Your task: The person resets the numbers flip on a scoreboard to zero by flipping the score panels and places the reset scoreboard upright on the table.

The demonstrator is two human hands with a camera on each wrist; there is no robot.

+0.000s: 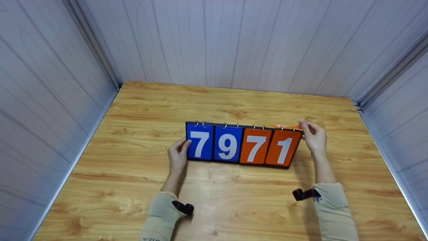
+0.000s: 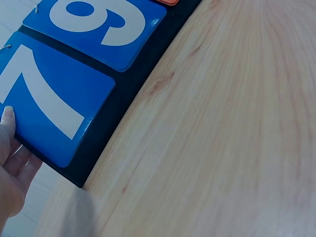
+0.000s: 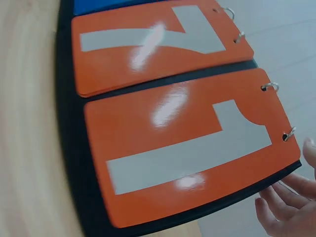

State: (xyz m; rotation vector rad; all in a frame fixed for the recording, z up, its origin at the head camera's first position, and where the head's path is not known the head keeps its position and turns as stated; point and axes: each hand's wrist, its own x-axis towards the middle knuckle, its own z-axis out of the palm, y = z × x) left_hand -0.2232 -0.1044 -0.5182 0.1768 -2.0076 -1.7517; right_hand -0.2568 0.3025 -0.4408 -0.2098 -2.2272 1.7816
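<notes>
A black flip scoreboard (image 1: 239, 163) stands tilted on the wooden table, its number cards hung from metal rings. From left to right, a blue 7 card (image 1: 199, 141), a blue 9 card (image 2: 59, 15), an orange 7 card (image 3: 113, 64) and an orange 1 card (image 3: 148, 143) face me. My left hand (image 1: 178, 154) grips the left edge, thumb on the blue 7 card and fingers behind. At the top right corner, my right hand (image 1: 313, 136) pinches the end of another orange card (image 1: 290, 127) turned behind the rings. Most of that card is hidden.
The wood-grain table (image 1: 214, 207) extends around the scoreboard. Pale panel walls (image 1: 220, 43) enclose the back and both sides. A black wrist camera (image 1: 184, 208) sits on the left sleeve, and another black camera (image 1: 302, 194) on the right.
</notes>
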